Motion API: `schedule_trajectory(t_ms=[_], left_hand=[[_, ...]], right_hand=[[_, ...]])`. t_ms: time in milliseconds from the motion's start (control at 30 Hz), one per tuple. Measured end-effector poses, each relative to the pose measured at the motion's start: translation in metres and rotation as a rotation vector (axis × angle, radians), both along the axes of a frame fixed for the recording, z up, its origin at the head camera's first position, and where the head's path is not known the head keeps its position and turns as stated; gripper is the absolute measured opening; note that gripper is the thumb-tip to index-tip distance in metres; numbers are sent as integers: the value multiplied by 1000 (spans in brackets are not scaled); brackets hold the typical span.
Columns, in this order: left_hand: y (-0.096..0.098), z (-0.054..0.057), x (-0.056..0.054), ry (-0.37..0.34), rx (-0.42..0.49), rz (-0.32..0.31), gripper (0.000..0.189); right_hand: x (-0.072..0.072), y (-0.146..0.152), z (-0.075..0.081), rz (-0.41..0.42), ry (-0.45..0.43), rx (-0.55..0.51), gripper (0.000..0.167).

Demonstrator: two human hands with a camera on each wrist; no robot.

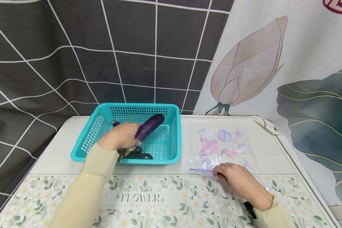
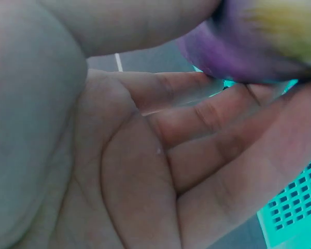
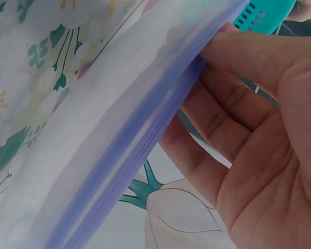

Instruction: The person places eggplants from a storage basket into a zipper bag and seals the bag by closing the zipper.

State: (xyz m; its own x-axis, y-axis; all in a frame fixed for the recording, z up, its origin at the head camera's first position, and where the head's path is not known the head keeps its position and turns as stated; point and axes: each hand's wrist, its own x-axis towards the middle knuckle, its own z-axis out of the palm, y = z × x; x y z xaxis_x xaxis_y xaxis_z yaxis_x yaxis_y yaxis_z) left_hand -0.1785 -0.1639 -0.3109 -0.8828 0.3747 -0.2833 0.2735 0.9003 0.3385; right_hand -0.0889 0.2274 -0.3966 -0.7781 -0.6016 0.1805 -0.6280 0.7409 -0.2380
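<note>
My left hand (image 1: 122, 136) reaches into a teal plastic basket (image 1: 175, 152) and grips a long purple eggplant (image 1: 150, 126) near its stem end, the far end tilted up to the right. In the left wrist view the eggplant (image 2: 233, 49) sits between thumb and fingers. Darker eggplants (image 1: 139, 156) lie beneath the hand on the basket floor. On the right, my right hand (image 1: 239, 180) pinches the purple zip edge of a clear zip bag (image 1: 216, 148) printed with pink and purple figures. The right wrist view shows the bag's zip strip (image 3: 140, 135) between thumb and fingers.
Both the basket and the bag rest on a table with a white back strip (image 1: 185, 126) and a floral mat (image 1: 148, 215) in front. Behind hangs a dark grid-patterned cloth (image 1: 136, 38), beside a pale curtain (image 1: 262, 95) with a flower print.
</note>
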Motion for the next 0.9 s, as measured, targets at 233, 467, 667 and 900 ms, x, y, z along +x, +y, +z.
schedule_trajectory(t_ms=[233, 467, 667, 900], left_hand=[[0, 5, 6, 41, -3, 32, 52], [1, 5, 13, 28, 12, 73, 67], [1, 7, 17, 72, 11, 88, 68], [3, 11, 24, 82, 22, 109, 61]], right_hand=[[-1, -1, 1, 12, -37, -12, 24], [-1, -4, -2, -16, -42, -5, 25], [-3, -7, -1, -7, -51, -11, 29], [-2, -8, -1, -18, -52, 7, 30]])
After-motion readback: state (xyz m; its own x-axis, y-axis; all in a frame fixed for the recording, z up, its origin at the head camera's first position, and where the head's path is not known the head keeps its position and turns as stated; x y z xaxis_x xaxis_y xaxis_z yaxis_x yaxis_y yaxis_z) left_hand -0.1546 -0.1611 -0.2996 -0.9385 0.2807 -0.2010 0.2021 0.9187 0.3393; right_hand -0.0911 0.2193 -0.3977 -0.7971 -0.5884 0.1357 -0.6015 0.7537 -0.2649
